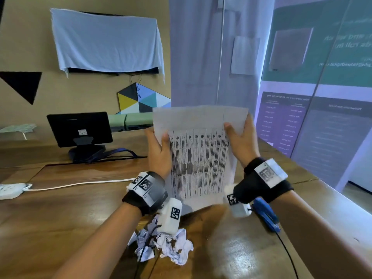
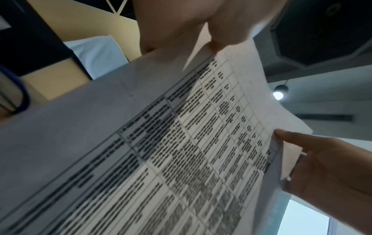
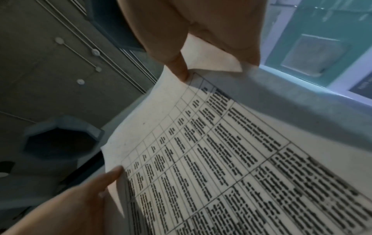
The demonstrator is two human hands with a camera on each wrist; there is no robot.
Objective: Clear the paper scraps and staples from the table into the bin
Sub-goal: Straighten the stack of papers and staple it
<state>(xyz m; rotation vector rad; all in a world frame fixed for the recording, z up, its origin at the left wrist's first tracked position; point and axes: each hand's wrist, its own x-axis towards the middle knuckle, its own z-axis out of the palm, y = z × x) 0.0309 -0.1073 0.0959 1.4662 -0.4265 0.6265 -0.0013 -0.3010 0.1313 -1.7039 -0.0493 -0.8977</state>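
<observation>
Stapler (image 1: 265, 215) half behind right hand (image 1: 242, 143)

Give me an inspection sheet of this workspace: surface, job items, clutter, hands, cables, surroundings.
Surface: wooden table, glossy.
Job's things: printed sheet held upright above the table; crumpled paper scraps piled at the near edge; staples and bin: nothing seen.
Clutter: blue stapler by the right wrist; small monitor; power strip.
Grippers: left hand and right hand each pinch a side edge of the sheet.
Cables: white cord from the power strip; black cable.
Surroundings: cloth-draped screen, glass partition.
</observation>
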